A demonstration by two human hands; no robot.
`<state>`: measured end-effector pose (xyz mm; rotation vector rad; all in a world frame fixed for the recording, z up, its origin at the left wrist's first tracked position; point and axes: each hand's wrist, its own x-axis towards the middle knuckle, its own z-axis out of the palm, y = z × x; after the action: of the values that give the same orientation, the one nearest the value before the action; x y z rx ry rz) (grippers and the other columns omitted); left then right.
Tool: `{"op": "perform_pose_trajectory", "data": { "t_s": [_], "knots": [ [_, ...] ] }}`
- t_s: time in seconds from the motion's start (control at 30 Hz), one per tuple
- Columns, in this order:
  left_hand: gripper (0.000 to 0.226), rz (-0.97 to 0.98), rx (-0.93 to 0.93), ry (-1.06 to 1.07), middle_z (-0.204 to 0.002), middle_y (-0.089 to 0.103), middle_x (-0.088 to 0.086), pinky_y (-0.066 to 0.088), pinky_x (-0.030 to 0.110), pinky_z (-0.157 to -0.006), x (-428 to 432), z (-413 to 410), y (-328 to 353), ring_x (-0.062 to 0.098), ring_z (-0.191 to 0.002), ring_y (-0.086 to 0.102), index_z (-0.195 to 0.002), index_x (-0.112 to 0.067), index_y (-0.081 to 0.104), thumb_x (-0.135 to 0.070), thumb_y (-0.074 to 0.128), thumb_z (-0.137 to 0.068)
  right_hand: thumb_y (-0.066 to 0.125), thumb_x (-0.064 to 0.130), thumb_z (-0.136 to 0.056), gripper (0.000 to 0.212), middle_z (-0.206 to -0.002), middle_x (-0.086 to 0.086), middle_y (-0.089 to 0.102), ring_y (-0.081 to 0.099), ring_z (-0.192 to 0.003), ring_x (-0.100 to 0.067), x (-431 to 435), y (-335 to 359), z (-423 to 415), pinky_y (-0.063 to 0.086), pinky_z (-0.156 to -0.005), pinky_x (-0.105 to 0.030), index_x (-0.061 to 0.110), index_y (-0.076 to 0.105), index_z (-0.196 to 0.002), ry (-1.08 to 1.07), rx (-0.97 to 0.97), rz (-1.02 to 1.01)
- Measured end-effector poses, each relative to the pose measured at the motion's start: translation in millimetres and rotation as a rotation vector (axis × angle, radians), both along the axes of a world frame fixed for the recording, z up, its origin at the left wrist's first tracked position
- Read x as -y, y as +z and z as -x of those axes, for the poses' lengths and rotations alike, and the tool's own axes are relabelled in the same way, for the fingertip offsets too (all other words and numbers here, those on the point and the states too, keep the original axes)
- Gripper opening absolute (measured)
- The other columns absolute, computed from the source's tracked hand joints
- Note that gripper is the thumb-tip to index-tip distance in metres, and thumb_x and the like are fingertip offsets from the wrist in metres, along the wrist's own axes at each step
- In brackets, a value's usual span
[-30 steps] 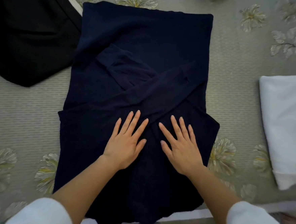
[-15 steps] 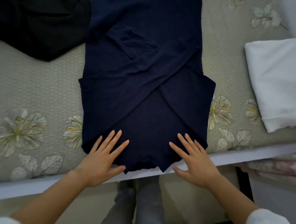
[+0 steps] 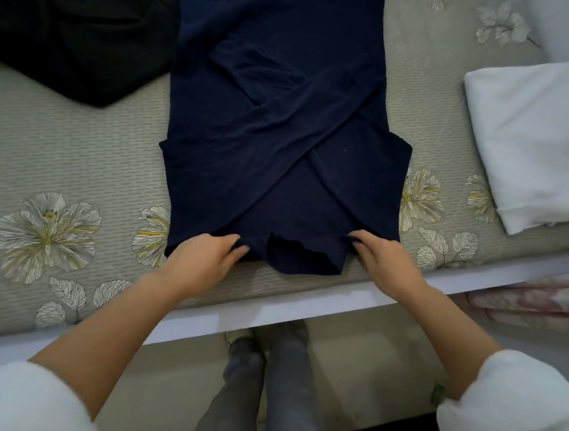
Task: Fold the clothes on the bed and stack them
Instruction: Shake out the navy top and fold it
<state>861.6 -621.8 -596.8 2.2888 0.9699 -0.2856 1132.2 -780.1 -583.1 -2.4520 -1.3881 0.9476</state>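
Head view — two hands, left hand (image 3: 202,260) and right hand (image 3: 386,256), each pinching one navy garment (image 3: 275,130) hem

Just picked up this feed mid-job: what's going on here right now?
A person is folding a navy top laid flat on the bed, its sleeves crossed over the body. The left hand and right hand each pinch the near edge, apparently ready to fold it away from them. A black garment lies unfolded at the far left, and a folded white item sits to the right.
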Motion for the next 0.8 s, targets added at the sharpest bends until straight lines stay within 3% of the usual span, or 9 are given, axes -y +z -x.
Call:
{"op": "perform_pose_trajectory", "data": {
  "t_s": [0.1, 0.17, 0.27, 0.37, 0.47, 0.57, 0.67, 0.8],
  "knots": [
    [0.037, 0.156, -0.126, -0.127, -0.067, 0.053, -0.007, 0.039, 0.033, -0.063, -8, -11, 22, 0.020, -0.071, 0.056, -0.070, -0.023, 0.046, -0.045, 0.039, -0.099, 0.044, 0.025, -0.101, 0.025, -0.105, -0.001, 0.067, 0.059, -0.096, -0.024, -5, 19, -11, 0.042, -0.078, -0.031, 0.021, 0.062, -0.118, 0.089, -0.085, 0.161],
    [0.039, 0.281, -0.209, -0.163, -0.067, 0.054, -0.007, 0.037, 0.030, -0.061, -5, -13, 33, 0.015, -0.068, 0.054, -0.066, -0.023, 0.048, -0.046, 0.040, -0.098, 0.046, 0.026, -0.100, 0.020, -0.094, 0.004, 0.065, 0.057, -0.089, -0.019, -3, 30, -16, 0.039, -0.076, -0.028, 0.022, 0.065, -0.101, 0.175, -0.146, 0.319],
    [0.040, 0.562, -0.329, -0.184, -0.082, 0.066, -0.005, 0.042, 0.023, -0.067, 4, -8, 45, 0.011, -0.075, 0.059, -0.078, -0.021, 0.060, -0.053, 0.042, -0.095, 0.049, 0.027, -0.098, 0.029, -0.072, 0.014, 0.055, 0.052, -0.075, -0.009, 5, 42, -20, 0.039, -0.069, -0.021, 0.028, 0.056, -0.069, 0.256, -0.270, 0.572],
    [0.037, 0.712, -0.307, -0.145, -0.090, 0.067, -0.014, 0.040, 0.014, -0.070, 1, -8, 57, -0.001, -0.079, 0.061, -0.084, -0.029, 0.063, -0.055, 0.041, -0.095, 0.053, 0.027, -0.096, 0.036, -0.066, 0.012, 0.052, 0.048, -0.066, -0.007, 5, 51, -25, 0.040, -0.069, -0.021, 0.026, 0.053, -0.060, 0.214, -0.383, 0.667],
    [0.037, 0.645, -0.147, -0.052, -0.095, 0.069, -0.012, 0.047, 0.020, -0.084, -23, -21, 66, -0.002, -0.086, 0.063, -0.095, -0.026, 0.066, -0.051, 0.039, -0.097, 0.053, 0.028, -0.097, 0.039, -0.062, 0.011, 0.048, 0.044, -0.061, -0.006, -18, 58, -41, 0.038, -0.066, -0.020, 0.024, 0.048, -0.058, 0.177, -0.416, 0.598],
    [0.035, 0.536, -0.056, -0.028, -0.105, 0.069, -0.013, 0.046, 0.030, -0.096, -65, -40, 73, 0.002, -0.097, 0.063, -0.108, -0.026, 0.065, -0.047, 0.040, -0.098, 0.053, 0.030, -0.098, 0.043, -0.060, 0.017, 0.057, 0.053, -0.063, -0.002, -56, 67, -67, 0.042, -0.070, -0.018, 0.028, 0.058, -0.055, 0.107, -0.468, 0.512],
    [0.029, 0.480, -0.037, -0.023, -0.102, 0.069, -0.018, 0.047, 0.024, -0.090, -115, -63, 81, -0.004, -0.094, 0.062, -0.102, -0.033, 0.066, -0.047, 0.042, -0.096, 0.054, 0.030, -0.098, 0.042, -0.066, 0.020, 0.066, 0.061, -0.072, -0.002, -105, 77, -94, 0.044, -0.073, -0.016, 0.036, 0.068, -0.059, 0.112, -0.517, 0.487],
    [0.030, 0.362, -0.060, 0.030, -0.098, 0.070, -0.012, 0.049, 0.029, -0.089, -192, -102, 93, 0.006, -0.093, 0.065, -0.099, -0.027, 0.068, -0.045, 0.045, -0.095, 0.058, 0.032, -0.095, 0.023, -0.088, 0.012, 0.074, 0.069, -0.085, -0.007, -189, 90, -135, 0.049, -0.078, -0.019, 0.030, 0.075, -0.081, 0.113, -0.480, 0.413]
  ]
}}
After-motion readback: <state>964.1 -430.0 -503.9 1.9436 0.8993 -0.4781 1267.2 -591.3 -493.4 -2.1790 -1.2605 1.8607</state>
